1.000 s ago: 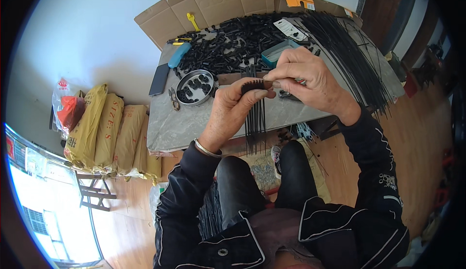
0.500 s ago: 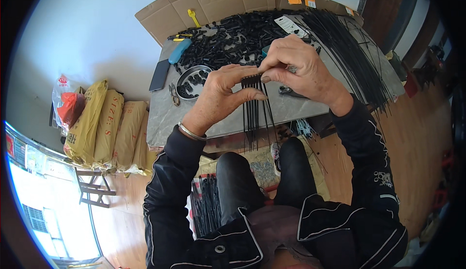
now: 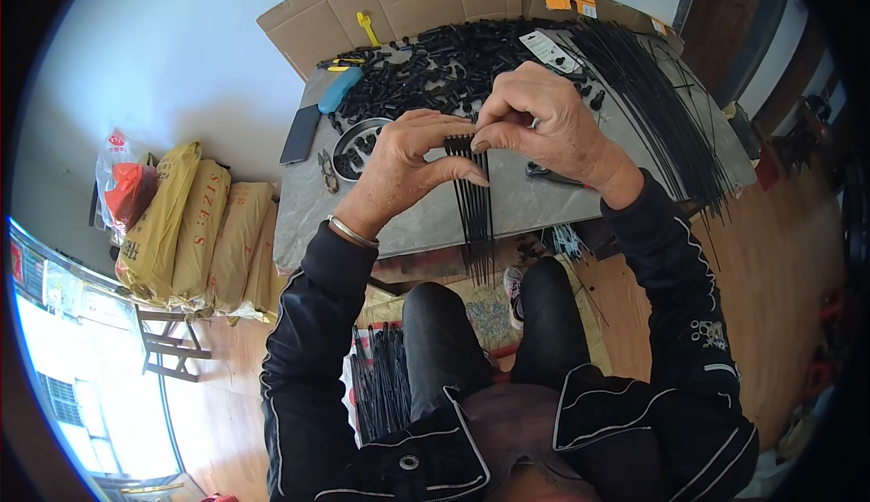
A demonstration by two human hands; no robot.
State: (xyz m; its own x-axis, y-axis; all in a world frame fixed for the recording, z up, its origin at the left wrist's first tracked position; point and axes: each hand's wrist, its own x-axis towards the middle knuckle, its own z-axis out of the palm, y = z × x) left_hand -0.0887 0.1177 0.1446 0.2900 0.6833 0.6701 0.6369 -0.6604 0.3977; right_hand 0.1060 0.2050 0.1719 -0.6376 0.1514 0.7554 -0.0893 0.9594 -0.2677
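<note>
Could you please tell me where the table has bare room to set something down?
The table is bare at front left, between the pliers and near edge; a narrow strip shows between the right hand and long black rods. The back is crowded with small black parts.

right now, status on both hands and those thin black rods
Left hand and right hand at upper ends of thin black rods; rods side by side; nothing visibly blocking.
</note>
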